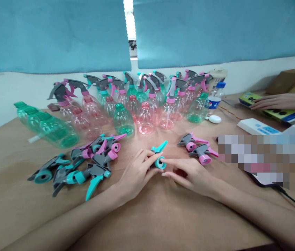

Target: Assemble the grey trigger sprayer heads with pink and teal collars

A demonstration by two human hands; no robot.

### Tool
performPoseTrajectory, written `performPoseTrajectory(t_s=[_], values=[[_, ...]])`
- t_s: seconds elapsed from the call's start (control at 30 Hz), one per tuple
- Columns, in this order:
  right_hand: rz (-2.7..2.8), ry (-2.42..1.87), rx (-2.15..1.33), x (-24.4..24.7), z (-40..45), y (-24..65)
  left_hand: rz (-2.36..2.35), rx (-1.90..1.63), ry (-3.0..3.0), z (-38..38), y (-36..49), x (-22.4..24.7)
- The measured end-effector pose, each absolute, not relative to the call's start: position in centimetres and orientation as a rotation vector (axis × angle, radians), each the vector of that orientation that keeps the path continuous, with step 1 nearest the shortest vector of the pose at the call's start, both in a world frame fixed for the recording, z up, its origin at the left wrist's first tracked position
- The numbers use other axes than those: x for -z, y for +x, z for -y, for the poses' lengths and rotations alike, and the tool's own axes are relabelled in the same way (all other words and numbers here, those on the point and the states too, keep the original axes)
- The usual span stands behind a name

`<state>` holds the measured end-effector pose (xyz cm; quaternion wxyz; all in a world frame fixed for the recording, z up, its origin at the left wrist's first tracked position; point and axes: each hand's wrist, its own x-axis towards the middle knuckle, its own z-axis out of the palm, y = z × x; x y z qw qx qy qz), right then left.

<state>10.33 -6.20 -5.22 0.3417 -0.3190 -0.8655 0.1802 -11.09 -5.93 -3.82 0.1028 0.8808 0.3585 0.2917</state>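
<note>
Near the middle of the table my left hand (pixel 139 167) is closed round a grey and teal trigger sprayer head (pixel 160 162), its round collar facing me and its teal trigger pointing up. My right hand (pixel 191 172) comes from the other side, its index fingertip touching the collar. Its thumb is held apart, just below. Left of my hands lies a pile of loose sprayer heads (pixel 97 164), some teal and some pink. Two pink and grey sprayer heads (pixel 199 151) rest beyond my right hand.
Green and pink clear bottles (pixel 146 118), many topped with sprayer heads, stand at the back. Several green bottles (pixel 58 130) lie at left. A soda bottle (pixel 213 101), a white power strip (pixel 258 127) and a blurred-out device are at right. Another person's hand (pixel 280 103) touches a box.
</note>
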Motion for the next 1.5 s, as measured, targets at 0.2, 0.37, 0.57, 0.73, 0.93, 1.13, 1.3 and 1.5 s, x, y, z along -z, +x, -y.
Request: performPoseTrajectory(t_s=[0.2, 0.37, 0.57, 0.73, 0.93, 1.13, 1.3, 1.5], values=[[2.236, -0.809, -0.472, 5.1, 6.3, 10.2, -0.98, -0.851, 2.666, 5.9, -11.0, 3.9], [2.247, -0.751, -0.429, 4.8, 6.3, 10.3, -0.923, -0.799, 2.716, 5.9, -11.0, 4.0], [2.271, -0.727, -0.352, 4.9, 6.1, 10.1, -0.929, -0.799, 2.688, 5.8, -10.9, 3.8], [2.27, -0.721, -0.4, 5.1, 6.1, 10.1, -0.938, -0.741, 2.7, 6.0, -10.7, 3.3], [2.366, -0.686, -0.358, 4.9, 6.1, 10.0, -0.908, -0.695, 2.767, 6.1, -10.7, 3.3], [2.419, -0.628, -0.117, 4.8, 5.7, 9.6, -0.888, -0.678, 2.77, 6.1, -10.6, 3.3], [2.487, -0.646, 0.119, 4.8, 5.5, 9.8, -0.923, -0.714, 2.715, 5.9, -10.5, 3.5], [2.608, -0.701, 0.125, 4.9, 5.2, 10.1, -0.973, -0.701, 2.65, 5.7, -10.6, 3.6]])
